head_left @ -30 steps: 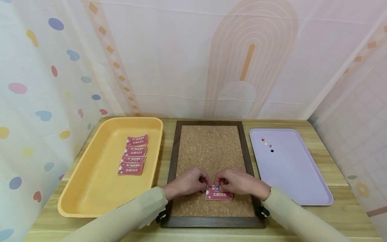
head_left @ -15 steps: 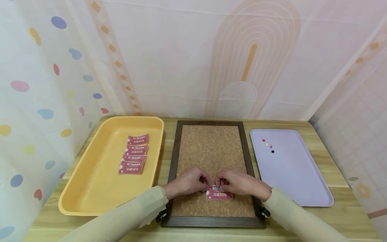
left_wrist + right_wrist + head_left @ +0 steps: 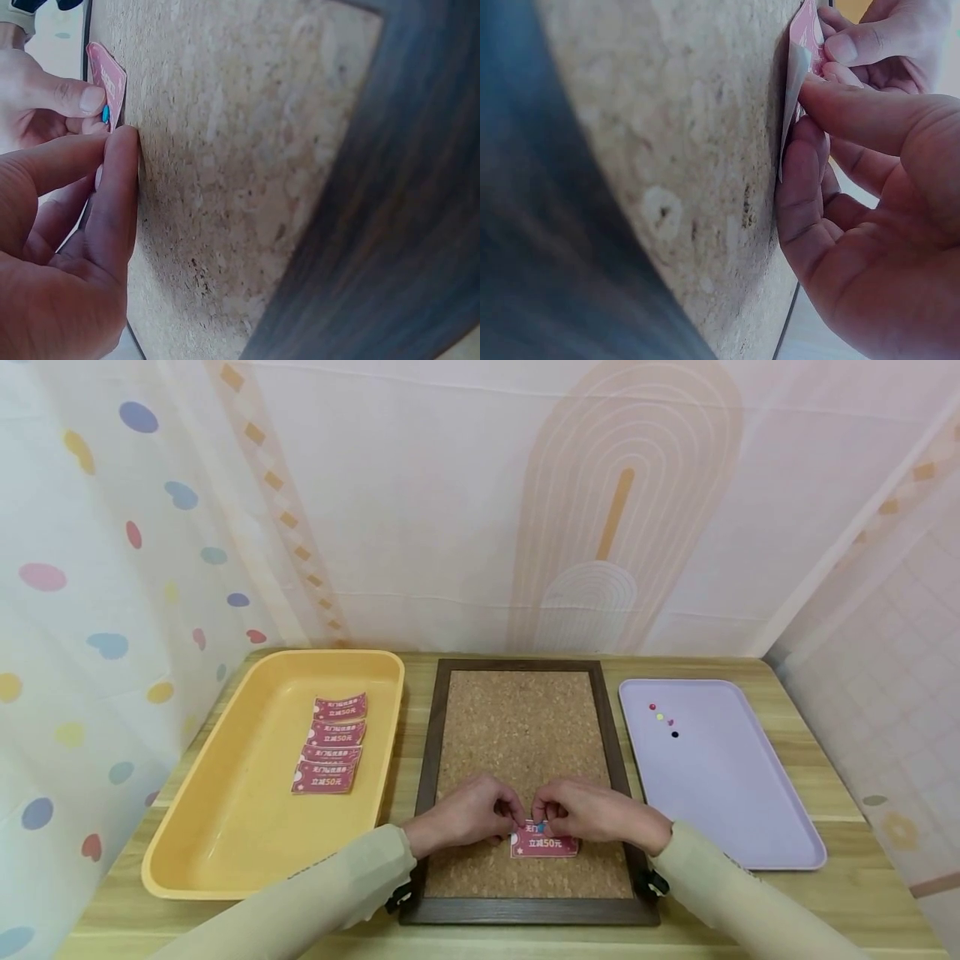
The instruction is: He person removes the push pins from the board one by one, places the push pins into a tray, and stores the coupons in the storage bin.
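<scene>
A red coupon with white print (image 3: 543,846) lies over the lower part of a cork board (image 3: 525,727), its edge lifting off the cork in the right wrist view. At the coupon's upper left corner, the thumb and index finger of my left hand (image 3: 472,810) pinch it. My right hand (image 3: 588,812) pinches a small blue push pin (image 3: 106,114) between thumb and fingers, at the coupon's top edge. The pin's point is hidden behind the fingers. Both hands are close together, low over the cork.
To the left stands a yellow tray (image 3: 217,827) with several more red coupons (image 3: 324,777) overlapping in a column. On the right a lilac tray (image 3: 735,793) holds several small pins, among them a black pin (image 3: 675,735). A dark wooden frame (image 3: 528,911) borders the cork.
</scene>
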`<state>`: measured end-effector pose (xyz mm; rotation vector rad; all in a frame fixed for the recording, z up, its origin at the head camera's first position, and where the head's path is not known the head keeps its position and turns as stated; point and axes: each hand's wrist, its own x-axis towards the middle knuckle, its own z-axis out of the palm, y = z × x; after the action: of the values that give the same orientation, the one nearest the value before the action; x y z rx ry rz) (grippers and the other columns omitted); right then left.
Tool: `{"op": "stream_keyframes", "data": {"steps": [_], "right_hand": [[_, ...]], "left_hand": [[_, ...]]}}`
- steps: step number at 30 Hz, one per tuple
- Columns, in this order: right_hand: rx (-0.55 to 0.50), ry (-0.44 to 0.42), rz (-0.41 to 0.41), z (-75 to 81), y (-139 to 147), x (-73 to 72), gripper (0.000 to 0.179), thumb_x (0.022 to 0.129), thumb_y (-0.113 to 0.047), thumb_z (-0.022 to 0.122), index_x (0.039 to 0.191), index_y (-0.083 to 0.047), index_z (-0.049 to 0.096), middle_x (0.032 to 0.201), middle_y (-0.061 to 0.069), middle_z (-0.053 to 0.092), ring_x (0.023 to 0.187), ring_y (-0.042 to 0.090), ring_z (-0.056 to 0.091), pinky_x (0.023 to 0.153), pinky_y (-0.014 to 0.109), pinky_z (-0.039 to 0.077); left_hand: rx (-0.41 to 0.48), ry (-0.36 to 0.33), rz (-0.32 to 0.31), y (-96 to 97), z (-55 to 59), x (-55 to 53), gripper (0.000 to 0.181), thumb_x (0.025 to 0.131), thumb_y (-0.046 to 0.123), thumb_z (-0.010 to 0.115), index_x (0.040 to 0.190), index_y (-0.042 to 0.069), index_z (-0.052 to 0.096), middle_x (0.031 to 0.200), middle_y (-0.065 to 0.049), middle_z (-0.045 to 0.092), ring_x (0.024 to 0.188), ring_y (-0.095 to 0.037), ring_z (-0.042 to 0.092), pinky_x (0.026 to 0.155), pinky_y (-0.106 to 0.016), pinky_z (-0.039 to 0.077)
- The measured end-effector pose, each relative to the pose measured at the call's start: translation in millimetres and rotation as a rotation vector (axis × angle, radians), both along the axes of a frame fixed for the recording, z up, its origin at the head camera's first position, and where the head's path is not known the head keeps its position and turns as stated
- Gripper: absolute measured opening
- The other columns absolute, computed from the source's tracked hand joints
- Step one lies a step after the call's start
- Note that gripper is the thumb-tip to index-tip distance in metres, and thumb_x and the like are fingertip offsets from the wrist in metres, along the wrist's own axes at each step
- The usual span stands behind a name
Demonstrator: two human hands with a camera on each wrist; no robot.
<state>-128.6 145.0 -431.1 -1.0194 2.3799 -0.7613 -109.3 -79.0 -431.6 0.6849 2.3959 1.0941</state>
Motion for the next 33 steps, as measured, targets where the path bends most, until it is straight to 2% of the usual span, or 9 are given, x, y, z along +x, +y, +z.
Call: {"op": "stream_keyframes", "data": {"steps": [11, 33], "right_hand": [[-0.006, -0.074, 0.004, -1.4, -0.7, -3.2, 0.018, 0.093, -0.004, 0.074, 0.084, -0.017, 0.066, 0.067, -0.011, 0.056, 0.059, 0.002, 0.048, 0.058, 0.023, 0.039], [-0.023, -0.068, 0.024, 1.4, 0.3, -3.3, 0.019, 0.092, -0.001, 0.072, 0.083, -0.017, 0.066, 0.069, -0.012, 0.057, 0.06, 0.002, 0.049, 0.057, 0.022, 0.04]], "left_hand": [[-0.015, 0.012, -0.007, 1.1, -0.8, 0.1, 0.016, 0.09, -0.005, 0.074, 0.083, 0.009, 0.076, 0.076, 0.002, 0.071, 0.058, -0.009, 0.064, 0.053, -0.022, 0.051], [-0.019, 0.024, -0.006, 0.5, 0.6, 0.0, 0.015, 0.089, -0.006, 0.073, 0.085, 0.008, 0.077, 0.075, 0.004, 0.07, 0.057, -0.01, 0.063, 0.052, -0.022, 0.049]]}}
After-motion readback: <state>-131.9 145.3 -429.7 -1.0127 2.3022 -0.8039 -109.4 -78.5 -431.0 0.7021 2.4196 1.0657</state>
